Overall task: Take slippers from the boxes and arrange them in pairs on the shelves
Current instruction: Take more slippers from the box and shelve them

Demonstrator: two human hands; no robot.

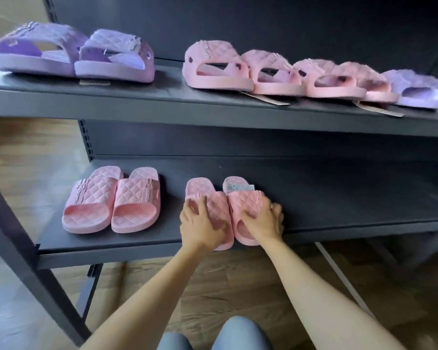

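The pink pair (220, 202) lies on the lower shelf (339, 198), long axes front to back. Left grip (202, 223) rests spread on one slipper; right grip (263, 219) curls round the other's outer edge.

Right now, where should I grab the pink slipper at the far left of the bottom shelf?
Probably by its quilted strap, coming from the front. The slipper lies flat with its open toe facing you, so you can reach under the arched strap. Its partner crowds the right side.
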